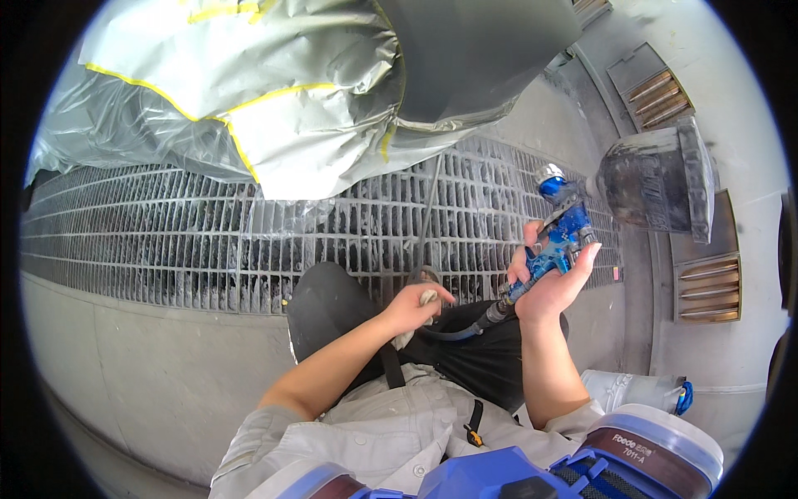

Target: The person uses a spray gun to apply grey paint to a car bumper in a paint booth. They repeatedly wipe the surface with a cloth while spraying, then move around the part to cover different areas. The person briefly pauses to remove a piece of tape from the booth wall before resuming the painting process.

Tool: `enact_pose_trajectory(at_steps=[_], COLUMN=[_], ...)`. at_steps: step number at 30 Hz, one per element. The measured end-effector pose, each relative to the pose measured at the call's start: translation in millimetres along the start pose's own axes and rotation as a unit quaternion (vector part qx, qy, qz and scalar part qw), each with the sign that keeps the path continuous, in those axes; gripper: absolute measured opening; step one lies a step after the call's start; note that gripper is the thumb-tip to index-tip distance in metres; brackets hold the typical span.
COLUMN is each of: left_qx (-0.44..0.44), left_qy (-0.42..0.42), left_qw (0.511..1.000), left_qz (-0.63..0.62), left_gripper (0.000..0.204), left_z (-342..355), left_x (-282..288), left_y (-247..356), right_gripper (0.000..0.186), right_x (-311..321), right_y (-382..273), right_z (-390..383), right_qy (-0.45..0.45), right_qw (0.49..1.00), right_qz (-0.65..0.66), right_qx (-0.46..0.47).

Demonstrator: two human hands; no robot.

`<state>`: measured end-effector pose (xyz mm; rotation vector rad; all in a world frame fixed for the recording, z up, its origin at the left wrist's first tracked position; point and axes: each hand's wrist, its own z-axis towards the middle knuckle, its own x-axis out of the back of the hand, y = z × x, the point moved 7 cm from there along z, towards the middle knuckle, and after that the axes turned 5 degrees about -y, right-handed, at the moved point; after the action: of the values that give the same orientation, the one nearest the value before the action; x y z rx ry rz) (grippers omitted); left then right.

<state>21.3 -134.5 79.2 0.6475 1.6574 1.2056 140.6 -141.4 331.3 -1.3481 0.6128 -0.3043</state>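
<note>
My right hand (pixel 549 283) is wrapped round the handle of a blue spray gun (pixel 567 229), raised at the right. Joined to the gun's far end is a dark, paint-smeared cup (pixel 648 181), tipped sideways. A hose (pixel 453 336) runs from the bottom of the handle across my lap. Over my bent knees, my left hand (pixel 409 309) is closed on a whitish rag (pixel 404 338), parts of which stick out above and below the fingers. The rag's middle is hidden in the hand.
Ahead stands a grey curved body panel (pixel 474 50), beside masking paper (pixel 324 141) edged with yellow tape and clear plastic film (pixel 125 121). A metal floor grating (pixel 349 241) lies below. Louvred wall vents (pixel 709 291) are at right. A clear container (pixel 628 389) stands near my right elbow.
</note>
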Motion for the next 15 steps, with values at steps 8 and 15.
enact_pose_trajectory(at_steps=[8,15], left_qx=[-0.129,-0.097], left_qy=[-0.158,-0.094], left_qw=[0.914,0.907], left_qz=[0.35,0.398], left_gripper=[0.038,0.032], left_z=[-29,-25], left_x=[-39,-40], left_y=[55,54], right_gripper=[0.098,0.094], right_x=[-41,-46], right_y=[-19,-34], right_z=[-3,-4], right_qy=[-0.216,-0.195], right_qw=[0.973,0.981], right_qz=[0.062,0.013], right_qx=[-0.048,-0.007])
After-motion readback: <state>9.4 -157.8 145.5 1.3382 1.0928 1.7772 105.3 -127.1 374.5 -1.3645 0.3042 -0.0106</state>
